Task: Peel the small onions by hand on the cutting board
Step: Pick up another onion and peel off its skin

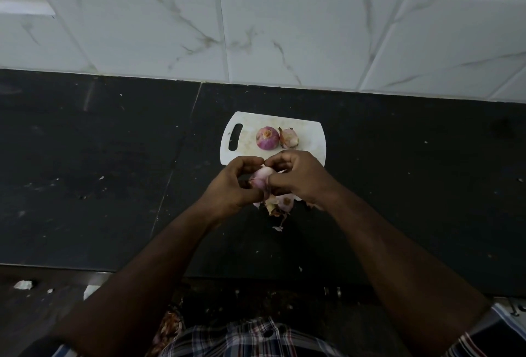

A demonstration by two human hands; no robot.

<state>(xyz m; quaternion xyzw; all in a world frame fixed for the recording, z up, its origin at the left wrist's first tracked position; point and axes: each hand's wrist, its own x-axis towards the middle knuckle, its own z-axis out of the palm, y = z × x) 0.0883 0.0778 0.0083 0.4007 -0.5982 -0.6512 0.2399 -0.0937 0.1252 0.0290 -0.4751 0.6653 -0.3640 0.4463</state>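
A small pale-pink onion (261, 177) is held between both hands above the near edge of the white cutting board (311, 132). My left hand (234, 183) curls round its left side. My right hand (299, 176) pinches it from the right, fingertips meeting the left hand's at the top. On the board behind lie a peeled purple onion (267, 137) and, touching it on the right, a paler onion (289, 138) with loose skin. A heap of peeled skins (280, 204) lies under my hands at the board's near edge.
The board sits on a black stone counter (99, 171) against a white marble-tiled wall (256, 29). Small skin scraps (277, 228) dot the counter near the heap. The counter's front edge runs just below my forearms.
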